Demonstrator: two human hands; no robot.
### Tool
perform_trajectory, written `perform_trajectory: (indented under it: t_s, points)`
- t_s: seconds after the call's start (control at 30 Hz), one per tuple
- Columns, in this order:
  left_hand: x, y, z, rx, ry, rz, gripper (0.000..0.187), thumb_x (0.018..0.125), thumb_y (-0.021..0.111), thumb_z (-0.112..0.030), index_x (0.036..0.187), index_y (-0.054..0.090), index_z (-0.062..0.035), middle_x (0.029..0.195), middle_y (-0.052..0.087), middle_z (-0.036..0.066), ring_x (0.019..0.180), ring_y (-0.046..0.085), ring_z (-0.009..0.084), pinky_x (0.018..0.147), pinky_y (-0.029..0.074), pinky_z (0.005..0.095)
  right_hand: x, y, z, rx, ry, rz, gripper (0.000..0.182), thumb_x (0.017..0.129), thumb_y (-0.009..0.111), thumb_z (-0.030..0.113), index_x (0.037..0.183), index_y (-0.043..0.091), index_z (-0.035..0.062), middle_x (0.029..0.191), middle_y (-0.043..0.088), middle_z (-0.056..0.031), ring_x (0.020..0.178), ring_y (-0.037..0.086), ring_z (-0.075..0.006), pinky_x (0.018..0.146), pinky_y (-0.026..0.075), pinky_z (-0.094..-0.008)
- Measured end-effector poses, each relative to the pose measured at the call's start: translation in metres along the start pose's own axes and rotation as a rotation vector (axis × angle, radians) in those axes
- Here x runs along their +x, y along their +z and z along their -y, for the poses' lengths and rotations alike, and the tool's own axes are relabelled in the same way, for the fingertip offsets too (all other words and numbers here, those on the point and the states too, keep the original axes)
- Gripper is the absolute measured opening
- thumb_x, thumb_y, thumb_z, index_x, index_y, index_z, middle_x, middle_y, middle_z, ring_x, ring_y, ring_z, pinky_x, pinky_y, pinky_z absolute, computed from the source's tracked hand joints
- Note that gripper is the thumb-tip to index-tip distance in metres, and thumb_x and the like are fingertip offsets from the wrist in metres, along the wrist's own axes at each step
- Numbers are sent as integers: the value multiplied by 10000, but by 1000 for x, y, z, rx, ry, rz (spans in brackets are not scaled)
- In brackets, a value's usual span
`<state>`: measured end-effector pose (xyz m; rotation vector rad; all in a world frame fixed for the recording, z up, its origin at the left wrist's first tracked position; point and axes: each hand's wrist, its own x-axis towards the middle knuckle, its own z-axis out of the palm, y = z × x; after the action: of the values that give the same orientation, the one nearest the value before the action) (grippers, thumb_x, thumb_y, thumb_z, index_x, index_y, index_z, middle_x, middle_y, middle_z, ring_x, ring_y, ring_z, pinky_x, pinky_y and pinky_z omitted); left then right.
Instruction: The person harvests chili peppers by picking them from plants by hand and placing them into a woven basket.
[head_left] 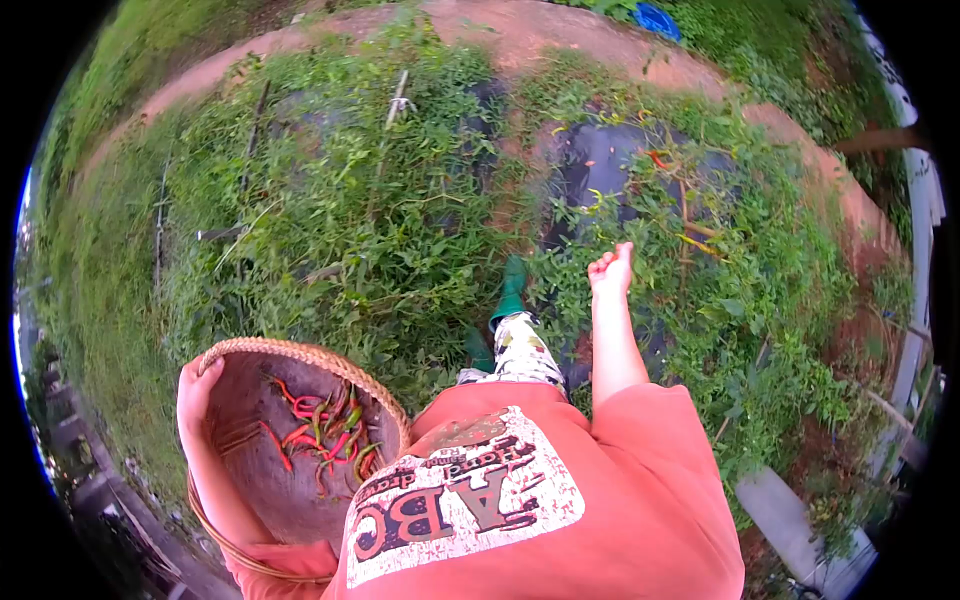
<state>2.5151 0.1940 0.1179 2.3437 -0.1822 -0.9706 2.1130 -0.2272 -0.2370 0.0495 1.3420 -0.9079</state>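
Observation:
My left hand (196, 392) grips the braided rim of a round woven basket (290, 350), with the thumb over the edge. The basket rests against my left side, tilted so its inside shows. A loose pile of chili peppers (330, 432), mostly red with some green and brownish ones, lies in it. My right hand (612, 270) is held out over the plants with its fingers curled in, and nothing shows in it. Nearest to it are leafy pepper plants (735, 300). A few red and yellow peppers (657, 160) hang ahead of that hand.
Low green plants with wooden stakes (397, 98) grow thickly on the left. Black plastic sheeting (600, 165) covers soil ahead. A narrow dirt strip (512, 195) runs between the rows, where my green boot (511, 285) stands. Beyond lies a dirt path (560, 35) and something blue (657, 20).

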Motion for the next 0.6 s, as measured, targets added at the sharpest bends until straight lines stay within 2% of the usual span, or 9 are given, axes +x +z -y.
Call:
perform_trajectory:
  t_s: [0.07, 0.13, 0.23, 0.27, 0.3, 0.33, 0.43, 0.5, 0.6]
  points:
    - [-1, -5, 7, -14, 4, -24, 234, 810, 573, -163, 947, 598, 24, 835, 608, 17, 743, 540, 90, 676, 446, 244, -39, 21, -22, -342, 111, 270, 258, 840, 554, 310, 919, 539, 64, 513, 386, 32, 424, 377, -88, 364, 297, -230]
    - [-2, -10, 13, -39, 12, -63, 236, 799, 587, -178, 922, 609, 21, 809, 604, 6, 724, 522, 79, 665, 431, 238, -143, 71, -45, -544, 111, 615, 186, 834, 545, 200, 938, 561, 46, 556, 423, 25, 429, 385, -77, 392, 342, -226]
    - [-10, -17, 17, -36, 63, -73, 235, 795, 595, -180, 914, 611, 22, 798, 603, -6, 716, 517, 70, 657, 425, 234, -303, 109, -60, -889, 28, 1411, 186, 847, 542, 160, 993, 578, 50, 766, 531, -10, 701, 504, -119, 656, 421, -269]
    - [-12, -21, 18, 15, 91, -73, 237, 793, 599, -183, 913, 611, 21, 792, 602, -9, 713, 514, 67, 659, 423, 231, -356, 119, -61, -965, -26, 1658, 188, 843, 556, 155, 1000, 587, 57, 836, 563, -22, 810, 547, -148, 758, 445, -302]
    - [-16, -24, 21, 64, 120, -74, 239, 791, 603, -186, 912, 612, 19, 786, 601, -13, 709, 510, 64, 661, 422, 228, -378, 124, -78, -939, -364, 2039, 230, 835, 565, 178, 1030, 574, 55, 873, 580, -57, 869, 554, -197, 792, 433, -329]
    - [-20, -27, 25, 28, 145, -96, 248, 788, 610, -196, 910, 617, 20, 780, 600, -13, 706, 504, 62, 662, 420, 230, -400, 131, -85, -1111, -515, 2274, 308, 821, 581, 216, 1080, 551, 52, 936, 584, -96, 908, 553, -248, 817, 426, -357]
    - [-34, -45, 59, -5, 107, -184, 249, 786, 611, -196, 913, 623, 17, 787, 604, -10, 714, 508, 65, 671, 423, 232, -405, 140, -110, -822, -720, 2349, 377, 830, 579, 239, 1147, 519, 44, 1074, 557, -118, 980, 547, -234, 872, 422, -351]
    - [-52, -58, 89, -14, 93, -252, 255, 785, 610, -197, 921, 625, 19, 796, 609, -7, 719, 516, 70, 678, 428, 235, -384, 150, -107, -1067, -198, 1981, 334, 849, 566, 190, 1141, 522, 35, 1073, 570, -102, 991, 552, -177, 878, 432, -316]
    - [-81, -67, 127, -147, 40, -352, 255, 783, 601, -180, 941, 624, 19, 811, 621, 14, 743, 546, 89, 704, 440, 246, -283, 183, -129, -1159, -109, 1582, 261, 876, 517, 177, 1104, 559, 56, 944, 635, -66, 845, 593, -122, 773, 466, -251]
